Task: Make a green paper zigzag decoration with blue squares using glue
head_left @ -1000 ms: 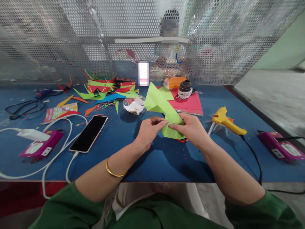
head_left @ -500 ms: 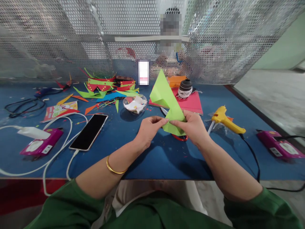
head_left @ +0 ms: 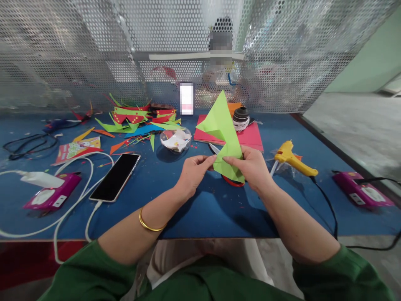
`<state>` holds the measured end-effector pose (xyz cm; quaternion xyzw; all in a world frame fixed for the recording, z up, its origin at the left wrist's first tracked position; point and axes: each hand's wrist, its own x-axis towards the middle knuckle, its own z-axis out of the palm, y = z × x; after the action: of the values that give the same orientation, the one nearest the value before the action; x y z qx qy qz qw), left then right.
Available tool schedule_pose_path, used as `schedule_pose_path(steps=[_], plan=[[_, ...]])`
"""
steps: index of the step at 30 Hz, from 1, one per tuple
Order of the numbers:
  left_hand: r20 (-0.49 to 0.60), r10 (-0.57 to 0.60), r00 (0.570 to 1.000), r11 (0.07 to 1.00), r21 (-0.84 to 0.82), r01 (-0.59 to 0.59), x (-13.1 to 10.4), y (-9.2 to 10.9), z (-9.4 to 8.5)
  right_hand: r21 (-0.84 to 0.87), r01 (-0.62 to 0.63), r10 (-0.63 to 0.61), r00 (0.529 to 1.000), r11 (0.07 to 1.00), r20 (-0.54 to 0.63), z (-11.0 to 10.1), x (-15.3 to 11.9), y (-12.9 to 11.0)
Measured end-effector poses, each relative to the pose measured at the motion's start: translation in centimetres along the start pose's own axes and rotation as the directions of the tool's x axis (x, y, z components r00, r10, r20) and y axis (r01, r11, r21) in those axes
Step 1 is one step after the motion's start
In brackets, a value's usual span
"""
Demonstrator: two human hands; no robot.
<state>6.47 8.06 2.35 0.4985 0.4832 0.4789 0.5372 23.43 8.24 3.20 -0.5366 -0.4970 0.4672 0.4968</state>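
A bright green sheet of paper, bent and pointed at the top, is held up over the blue table. My left hand pinches its lower left edge between thumb and fingers. From the other side my right hand grips the lower part, thumb in front and fingers behind. Under the paper lie scissors; only a red handle and a bit of blade show. Beyond it are a red sheet and a black-topped spool of white string.
On the right are a yellow glue gun and a purple power strip. Leftward stand a clear bowl of paper scraps, a phone on a white cable, another power strip and cut paper masks. A perforated metal screen rises behind; a person is beyond it.
The green paper has tilted, its tip moving right and its lower edge dropping slightly. My left thumb has drawn back a little to the left. The whole view has shifted slightly.
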Motion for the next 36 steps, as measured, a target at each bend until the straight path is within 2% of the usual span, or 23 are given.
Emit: schedule_pose_path(steps=[8,14,18,25,28,33,36], plan=[[-0.033,-0.004,0.999,1.000,-0.010,0.004,0.1,0.0,-0.1,-0.023,-0.013,0.015,0.998,1.000,0.054,0.0,0.1,0.3],[-0.006,-0.026,1.000,0.997,-0.079,0.025,0.0,-0.1,0.1,-0.039,0.002,0.000,0.998,0.999,0.065,0.3,-0.1,0.6],[-0.027,-0.024,0.999,0.999,-0.045,0.023,0.1,-0.2,0.0,0.006,-0.007,0.007,0.997,1.000,0.076,0.4,-0.3,0.2],[0.116,-0.065,0.991,0.998,-0.015,0.067,-0.2,0.1,-0.1,0.182,-0.055,0.054,0.998,0.982,0.010,0.2,-0.4,-0.3],[0.093,-0.072,0.993,0.987,-0.140,0.084,-0.1,0.2,0.0,0.198,-0.061,0.066,0.998,0.978,-0.015,0.6,-0.6,-0.1],[-0.041,-0.062,0.997,0.935,-0.353,0.043,0.3,0.4,0.1,0.122,-0.040,0.045,0.998,0.992,-0.037,1.8,-1.1,0.5],[0.009,-0.047,0.999,0.920,-0.390,0.046,0.2,0.5,0.2,0.101,-0.022,0.028,0.998,0.995,-0.062,2.5,-1.5,0.9]])
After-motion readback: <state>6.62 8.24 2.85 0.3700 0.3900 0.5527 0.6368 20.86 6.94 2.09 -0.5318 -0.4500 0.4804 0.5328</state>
